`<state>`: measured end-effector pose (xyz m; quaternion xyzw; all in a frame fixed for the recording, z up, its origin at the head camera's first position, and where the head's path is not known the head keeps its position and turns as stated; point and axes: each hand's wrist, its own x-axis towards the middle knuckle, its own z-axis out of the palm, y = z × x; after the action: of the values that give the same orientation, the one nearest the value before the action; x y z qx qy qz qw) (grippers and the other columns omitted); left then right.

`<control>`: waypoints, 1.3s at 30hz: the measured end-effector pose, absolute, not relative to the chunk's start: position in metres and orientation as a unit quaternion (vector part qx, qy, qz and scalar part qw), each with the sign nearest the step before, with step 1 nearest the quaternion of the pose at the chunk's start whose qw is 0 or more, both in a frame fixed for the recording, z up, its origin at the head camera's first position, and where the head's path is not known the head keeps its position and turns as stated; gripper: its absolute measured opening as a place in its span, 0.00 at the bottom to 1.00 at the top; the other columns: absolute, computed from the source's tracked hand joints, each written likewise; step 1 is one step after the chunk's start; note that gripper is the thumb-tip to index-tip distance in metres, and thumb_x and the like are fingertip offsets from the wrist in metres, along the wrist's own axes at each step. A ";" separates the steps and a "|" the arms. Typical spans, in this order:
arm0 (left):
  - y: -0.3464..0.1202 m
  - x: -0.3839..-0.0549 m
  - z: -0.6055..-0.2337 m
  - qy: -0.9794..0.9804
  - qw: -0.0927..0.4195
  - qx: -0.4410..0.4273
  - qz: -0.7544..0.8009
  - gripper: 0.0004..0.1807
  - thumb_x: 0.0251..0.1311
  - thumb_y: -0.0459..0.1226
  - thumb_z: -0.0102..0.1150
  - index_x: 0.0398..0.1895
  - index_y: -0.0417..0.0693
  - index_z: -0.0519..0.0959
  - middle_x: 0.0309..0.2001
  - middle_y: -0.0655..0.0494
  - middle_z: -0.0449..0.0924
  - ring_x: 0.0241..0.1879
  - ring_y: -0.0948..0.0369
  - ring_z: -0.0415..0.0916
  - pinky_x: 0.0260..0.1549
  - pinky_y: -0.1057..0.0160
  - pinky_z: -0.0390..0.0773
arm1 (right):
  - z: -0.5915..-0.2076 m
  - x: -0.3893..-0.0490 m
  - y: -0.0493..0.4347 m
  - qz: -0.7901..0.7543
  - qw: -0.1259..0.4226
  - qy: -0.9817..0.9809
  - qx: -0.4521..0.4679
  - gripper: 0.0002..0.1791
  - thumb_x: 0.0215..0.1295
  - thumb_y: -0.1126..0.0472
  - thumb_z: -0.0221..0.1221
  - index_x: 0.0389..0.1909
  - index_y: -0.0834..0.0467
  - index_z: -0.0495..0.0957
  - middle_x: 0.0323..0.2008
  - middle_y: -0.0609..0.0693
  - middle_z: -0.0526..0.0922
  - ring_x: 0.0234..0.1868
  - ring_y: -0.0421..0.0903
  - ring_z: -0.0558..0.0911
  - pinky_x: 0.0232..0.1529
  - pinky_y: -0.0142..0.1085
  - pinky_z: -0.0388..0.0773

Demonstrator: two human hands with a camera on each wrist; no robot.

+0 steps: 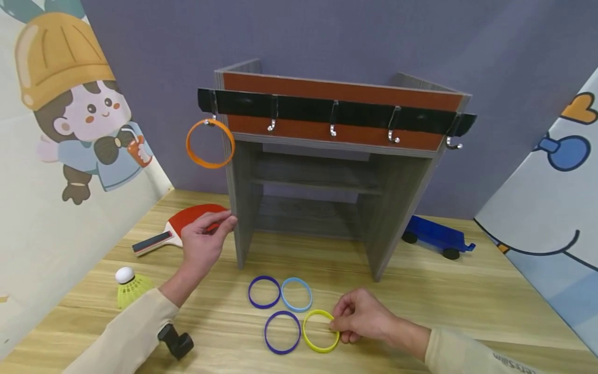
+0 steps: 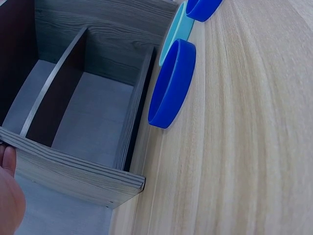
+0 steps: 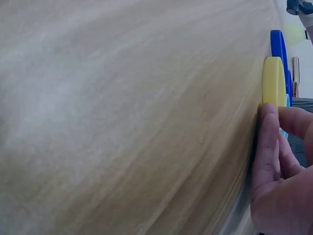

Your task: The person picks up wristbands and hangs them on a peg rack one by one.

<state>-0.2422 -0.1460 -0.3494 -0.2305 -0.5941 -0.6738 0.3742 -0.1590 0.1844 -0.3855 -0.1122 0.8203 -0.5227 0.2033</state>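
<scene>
Fingers of right hand (image 1: 364, 316) pinch yellow ring (image 3: 274, 81); left hand (image 1: 204, 246) touches cabinet (image 1: 315, 174), grip unclear; paddle (image 1: 192, 216) partly hidden.

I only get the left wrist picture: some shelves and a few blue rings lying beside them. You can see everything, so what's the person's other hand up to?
Observer: The right hand pinches the edge of a yellow ring.
Visitor: Nice! And is any ring hung up somewhere?
Observer: Yes, an orange ring hangs from the leftmost hook in the head view.
Visitor: What about the floor space on the far side, anything there?
Observer: A blue toy cart stands just to the right of the shelf unit in the head view, on the wooden surface.
</scene>
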 end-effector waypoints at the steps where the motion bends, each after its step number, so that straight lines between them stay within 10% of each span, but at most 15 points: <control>1: -0.146 -0.242 -0.349 -0.591 0.373 -0.231 -0.677 0.10 0.46 0.15 0.63 0.35 0.21 0.80 0.28 0.47 0.80 0.28 0.64 0.82 0.30 0.68 0.83 | -0.386 -0.159 0.185 -0.524 0.202 0.820 -0.114 0.09 0.51 0.67 0.69 0.26 0.63 0.77 0.18 0.53 0.78 0.17 0.44 0.80 0.17 0.34 0.80; 26: -0.145 -0.241 -0.348 -0.601 0.369 -0.224 -0.672 0.09 0.48 0.17 0.64 0.35 0.22 0.81 0.28 0.45 0.80 0.28 0.63 0.83 0.30 0.67 0.83 | -0.384 -0.155 0.222 -0.588 0.229 0.765 -0.124 0.09 0.54 0.69 0.64 0.29 0.66 0.72 0.24 0.59 0.78 0.23 0.50 0.81 0.21 0.34 0.81; 39: -0.146 -0.241 -0.348 -0.609 0.373 -0.219 -0.665 0.09 0.48 0.17 0.64 0.35 0.23 0.81 0.28 0.44 0.80 0.28 0.64 0.82 0.30 0.68 0.83 | -0.371 -0.167 0.244 -0.618 0.158 0.762 -0.110 0.08 0.53 0.74 0.61 0.29 0.73 0.71 0.28 0.61 0.79 0.29 0.53 0.83 0.30 0.39 0.84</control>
<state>-0.2415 -0.1460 -0.3479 -0.2187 -0.6094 -0.6648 0.3727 -0.1667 0.2444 -0.3710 -0.1100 0.7624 -0.6178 0.1579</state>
